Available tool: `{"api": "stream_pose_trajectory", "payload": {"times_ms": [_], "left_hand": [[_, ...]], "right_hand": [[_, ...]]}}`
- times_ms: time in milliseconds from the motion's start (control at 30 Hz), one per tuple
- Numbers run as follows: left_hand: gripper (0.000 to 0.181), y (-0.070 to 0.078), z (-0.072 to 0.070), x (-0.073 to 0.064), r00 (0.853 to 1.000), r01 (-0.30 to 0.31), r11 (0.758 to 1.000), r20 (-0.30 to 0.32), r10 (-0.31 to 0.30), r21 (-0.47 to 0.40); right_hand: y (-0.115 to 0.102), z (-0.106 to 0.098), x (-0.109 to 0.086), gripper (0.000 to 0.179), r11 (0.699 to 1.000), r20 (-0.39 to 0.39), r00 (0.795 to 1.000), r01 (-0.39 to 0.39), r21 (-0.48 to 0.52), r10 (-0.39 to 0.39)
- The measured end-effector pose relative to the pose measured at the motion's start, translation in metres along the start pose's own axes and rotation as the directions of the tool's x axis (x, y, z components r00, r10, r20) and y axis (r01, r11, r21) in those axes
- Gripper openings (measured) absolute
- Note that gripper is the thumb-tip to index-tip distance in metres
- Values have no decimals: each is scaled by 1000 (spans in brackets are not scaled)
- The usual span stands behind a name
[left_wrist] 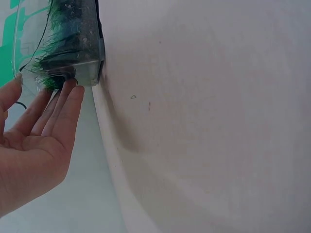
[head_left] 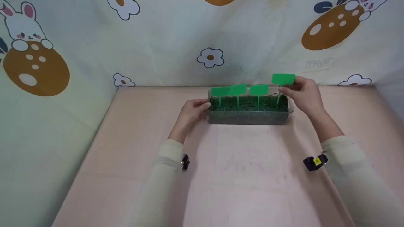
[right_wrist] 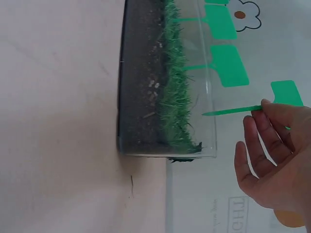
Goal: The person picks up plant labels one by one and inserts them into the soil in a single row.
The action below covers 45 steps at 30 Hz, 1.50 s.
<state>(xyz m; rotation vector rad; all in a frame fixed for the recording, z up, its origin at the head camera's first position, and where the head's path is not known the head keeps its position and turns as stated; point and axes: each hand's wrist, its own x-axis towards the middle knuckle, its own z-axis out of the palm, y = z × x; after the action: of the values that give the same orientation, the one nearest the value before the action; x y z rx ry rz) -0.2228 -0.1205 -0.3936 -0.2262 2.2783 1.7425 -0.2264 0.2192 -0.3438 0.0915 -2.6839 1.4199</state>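
A clear plastic planter box (head_left: 247, 118) holds dark soil topped with green grass (right_wrist: 175, 107). Three green plant labels stand upright in the grass, among them one near the middle (head_left: 258, 90). My right hand (head_left: 303, 93) pinches the stem of another green plant label (right_wrist: 233, 111) between thumb and fingers, over the box's right end. In the right wrist view that stem's pointed tip hangs above the grass, inside the box's rim. My left hand (head_left: 192, 112) holds the box's left end, thumb at the rim and fingers (left_wrist: 68, 107) against the end wall.
The box stands on a pale pink table (head_left: 240, 167) near its back edge. Behind it rises a light cloth backdrop (head_left: 164, 47) printed with rabbits and flowers. A small dark scrap (right_wrist: 131, 186) lies on the table by the box's right end.
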Motion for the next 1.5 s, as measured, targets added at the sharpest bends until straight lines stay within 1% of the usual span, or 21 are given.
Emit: {"api": "stream_pose_trajectory", "payload": {"times_ms": [133, 300, 500, 633, 733, 933, 1233, 1333, 1500], "left_hand": [[40, 1, 0, 0, 1000, -5, 1000, -4, 5, 13], [40, 0, 0, 0, 1000, -10, 1000, -4, 10, 15], [40, 0, 0, -1, 1000, -13, 1000, 6, 13, -5], [39, 0, -1, -1, 1000, -16, 1000, 8, 16, -14], [39, 0, -1, -1, 1000, -25, 1000, 8, 25, -18], [39, 0, 0, -1, 1000, -20, 1000, -1, 20, -10], [40, 0, -1, 2, 1000, -26, 1000, 10, 26, 1], [40, 0, -1, 2, 1000, -22, 1000, 7, 22, 1], [40, 0, 0, 2, 1000, -19, 1000, 5, 19, -6]], "right_hand": [[7, 7, 1, 33, 1000, -12, 1000, 5, -20, -5], [14, 12, 3, 34, 997, -22, 1000, -16, -71, 14], [21, 15, 4, 37, 995, 13, 1000, -12, -95, 13], [25, 15, 3, 35, 992, 30, 1000, -2, -123, 6], [26, 14, 3, 32, 989, 23, 1000, 10, -145, -7], [30, 14, 4, 27, 992, -2, 1000, 22, -124, -22], [34, 14, 6, 35, 990, 32, 999, -2, -143, 7], [35, 16, 7, 31, 984, 39, 999, 23, -174, -16], [40, 20, 8, 20, 971, 23, 998, 70, -228, -66]]}}
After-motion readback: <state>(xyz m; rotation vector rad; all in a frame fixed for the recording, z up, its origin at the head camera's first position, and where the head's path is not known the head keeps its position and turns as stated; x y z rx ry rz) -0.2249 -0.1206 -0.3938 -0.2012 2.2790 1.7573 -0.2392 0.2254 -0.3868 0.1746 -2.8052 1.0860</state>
